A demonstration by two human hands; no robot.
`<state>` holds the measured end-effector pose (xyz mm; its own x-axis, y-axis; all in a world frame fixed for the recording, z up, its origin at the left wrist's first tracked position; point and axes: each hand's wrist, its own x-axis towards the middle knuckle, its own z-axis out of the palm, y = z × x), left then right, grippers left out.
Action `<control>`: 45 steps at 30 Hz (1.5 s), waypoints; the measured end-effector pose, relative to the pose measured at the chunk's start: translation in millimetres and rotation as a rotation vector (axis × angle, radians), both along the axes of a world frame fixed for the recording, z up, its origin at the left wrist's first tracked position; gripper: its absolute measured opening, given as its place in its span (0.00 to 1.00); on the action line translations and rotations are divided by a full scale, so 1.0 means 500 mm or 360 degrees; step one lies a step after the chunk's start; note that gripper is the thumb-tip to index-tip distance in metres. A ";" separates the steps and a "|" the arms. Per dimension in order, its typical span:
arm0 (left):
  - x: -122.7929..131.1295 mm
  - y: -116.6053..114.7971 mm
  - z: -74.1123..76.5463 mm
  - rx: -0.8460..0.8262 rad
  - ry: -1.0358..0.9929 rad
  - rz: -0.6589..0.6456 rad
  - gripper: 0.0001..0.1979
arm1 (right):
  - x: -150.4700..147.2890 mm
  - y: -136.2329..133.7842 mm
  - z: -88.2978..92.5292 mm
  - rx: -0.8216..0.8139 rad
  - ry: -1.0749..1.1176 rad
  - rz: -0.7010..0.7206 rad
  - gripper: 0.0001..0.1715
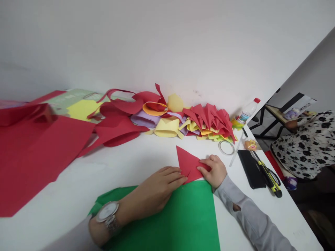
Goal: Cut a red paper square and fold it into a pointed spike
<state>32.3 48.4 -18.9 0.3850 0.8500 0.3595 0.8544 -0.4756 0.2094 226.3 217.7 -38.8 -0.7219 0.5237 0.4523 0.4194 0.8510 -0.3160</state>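
A small folded red paper piece lies on the white table, its point aimed away from me. My left hand, a watch on its wrist, lies flat with fingers stretched, its fingertips pressing the red piece's left edge. My right hand has its fingers curled and pressed on the red piece's right corner. Both hands rest over the top edge of a green paper sheet.
Large red sheets cover the left. Curled paper scraps and folded red and yellow pieces line the wall. A tape roll, a bottle, a black phone and a yellow cutter lie right. Another person in a floral top sits beyond the edge.
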 end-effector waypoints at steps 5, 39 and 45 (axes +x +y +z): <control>0.009 0.002 0.002 -0.0075 0.0074 0.0036 0.26 | 0.001 -0.005 -0.002 0.0032 0.0010 -0.0039 0.13; -0.011 0.003 0.015 -0.0041 -0.0164 -0.0073 0.20 | 0.000 -0.011 0.006 -0.0075 -0.0153 -0.0140 0.15; -0.005 0.001 0.013 -0.0024 -0.0066 -0.0018 0.20 | -0.001 -0.011 0.005 -0.0072 -0.0150 -0.0132 0.16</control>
